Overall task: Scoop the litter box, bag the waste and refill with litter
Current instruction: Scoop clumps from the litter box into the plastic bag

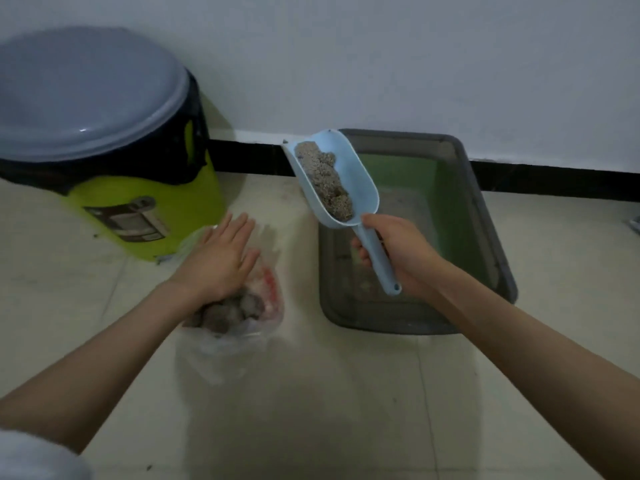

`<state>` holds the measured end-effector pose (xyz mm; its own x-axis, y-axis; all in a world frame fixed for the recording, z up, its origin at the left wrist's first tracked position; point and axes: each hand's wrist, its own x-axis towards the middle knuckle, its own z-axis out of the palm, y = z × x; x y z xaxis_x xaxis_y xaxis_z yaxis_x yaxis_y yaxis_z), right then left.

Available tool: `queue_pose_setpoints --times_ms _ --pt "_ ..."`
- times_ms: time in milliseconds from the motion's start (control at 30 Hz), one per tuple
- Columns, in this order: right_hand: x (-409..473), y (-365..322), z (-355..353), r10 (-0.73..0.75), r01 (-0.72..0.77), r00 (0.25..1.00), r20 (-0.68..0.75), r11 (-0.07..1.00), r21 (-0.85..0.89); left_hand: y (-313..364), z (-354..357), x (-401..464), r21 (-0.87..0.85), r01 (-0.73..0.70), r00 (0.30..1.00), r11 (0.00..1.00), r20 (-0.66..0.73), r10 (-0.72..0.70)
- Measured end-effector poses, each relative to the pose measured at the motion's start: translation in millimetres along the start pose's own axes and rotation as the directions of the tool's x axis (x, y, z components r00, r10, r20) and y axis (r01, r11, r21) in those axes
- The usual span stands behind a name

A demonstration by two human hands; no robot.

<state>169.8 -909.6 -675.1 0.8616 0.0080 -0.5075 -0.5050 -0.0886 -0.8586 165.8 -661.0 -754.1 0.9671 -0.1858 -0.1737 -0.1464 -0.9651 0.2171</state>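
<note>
Down on the pale tiled floor [346, 410], the biggest thing is a lime-green bin [145, 209] with a grey lid [86, 95], standing at the far left against the white wall [381, 57]. To the right lies the grey litter box [491, 237], its far end close to the black skirting; its green inner walls show, and only a thin layer of litter covers the bottom. Between the bin and the box a clear plastic bag [239, 327] sits on the floor, with grey clumps of waste [225, 310] inside it and some red print on its side.

The left hand [221, 258] is open, fingers straight and slightly spread, palm down over the top of the bag; whether it presses the plastic or only hovers just above cannot be told. The right hand [394, 254] grips the handle of a light blue scoop [343, 188], fingers curled round it and thumb up near the bowl. The scoop is held above the near-left part of the litter box, bowl tilted away toward the wall, and carries a heap of sandy litter [325, 181] with darker lumps in it.
</note>
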Motion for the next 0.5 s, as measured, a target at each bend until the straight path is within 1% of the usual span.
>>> queue_pose_setpoints --times_ms 67,133,233,300,400,433,467,500 --pt "-8 8 26 0.105 -0.104 0.990 0.094 0.994 -0.017 -33 18 -30 -0.039 0.143 0.989 0.989 0.037 -0.142" --pt "-13 20 50 0.200 -0.188 0.966 0.166 0.978 -0.087 -57 37 -58 -0.049 0.268 0.960 0.962 0.093 -0.263" --pt "-14 37 80 0.288 -0.239 0.933 0.216 0.944 -0.228 -81 59 -84 -0.094 0.422 0.901 0.902 0.153 -0.405" --pt "-11 43 96 0.297 -0.199 0.932 0.206 0.897 -0.394 -91 71 -92 -0.167 0.494 0.868 0.853 0.159 -0.471" --pt "-2 45 118 0.243 -0.072 0.952 0.187 0.771 -0.633 -97 80 -94 -0.317 0.556 0.830 0.768 0.178 -0.528" --pt "0 44 124 0.205 -0.008 0.960 0.192 0.703 -0.711 -97 81 -93 -0.352 0.571 0.819 0.742 0.179 -0.545" --pt "2 43 129 0.159 0.070 0.965 0.208 0.609 -0.790 -96 82 -92 -0.379 0.581 0.809 0.720 0.175 -0.561" --pt "2 40 134 0.110 0.153 0.966 0.234 0.489 -0.859 -96 82 -91 -0.401 0.585 0.804 0.705 0.169 -0.571"
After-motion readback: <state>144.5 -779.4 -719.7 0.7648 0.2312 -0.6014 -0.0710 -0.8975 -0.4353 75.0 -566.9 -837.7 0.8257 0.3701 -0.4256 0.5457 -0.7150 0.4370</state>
